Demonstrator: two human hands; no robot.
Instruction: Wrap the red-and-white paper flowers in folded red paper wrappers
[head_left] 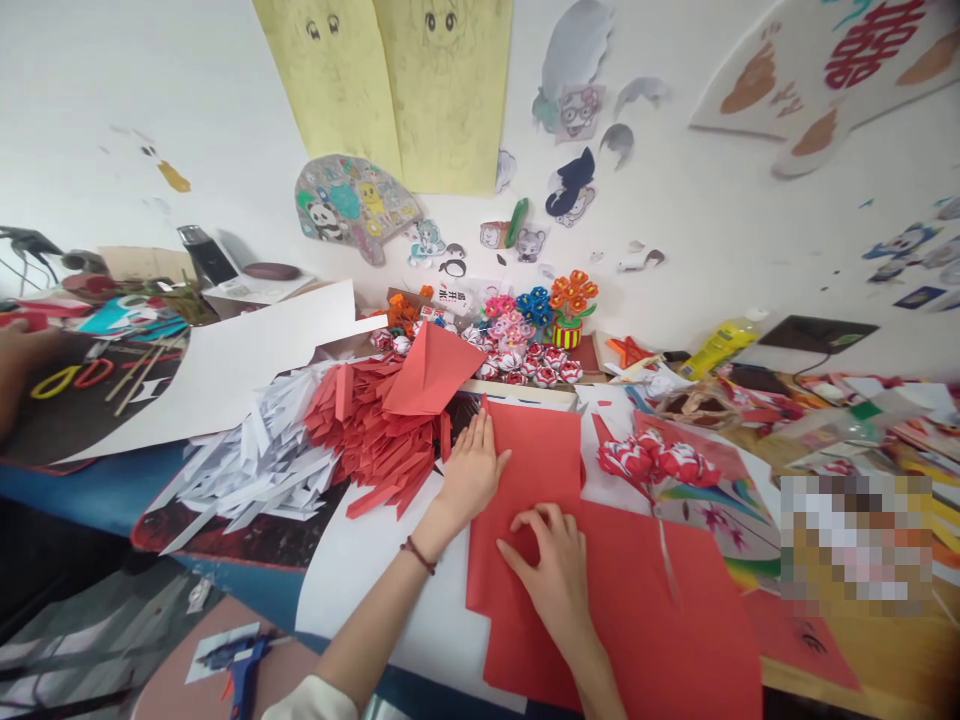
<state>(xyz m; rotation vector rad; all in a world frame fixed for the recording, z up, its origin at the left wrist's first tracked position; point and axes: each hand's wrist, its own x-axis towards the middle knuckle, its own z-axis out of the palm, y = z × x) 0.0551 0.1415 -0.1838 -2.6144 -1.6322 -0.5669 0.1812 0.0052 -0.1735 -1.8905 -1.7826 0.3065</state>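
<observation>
A folded red paper (536, 440) lies over a larger red sheet (667, 600). My left hand (474, 465), its wrist in a dark bead bracelet, lies flat with fingers stretched along the folded paper's upper left edge. Lower down, my right hand (551, 565) rests on the red paper with its fingers curved and the thumb apart from them; nothing shows between them. Left of my left hand are a heap of red paper strips (367, 425) and a heap of white strips (262, 450). Red-and-white paper flowers (656, 460) lie to the right.
Another person's hand (22, 360) is at the far left, near yellow scissors (56, 383). A blue glue gun (244, 675) lies at the lower left. Small bouquets (574, 300) stand by the wall. A yellow bottle (720, 345) lies at the back right.
</observation>
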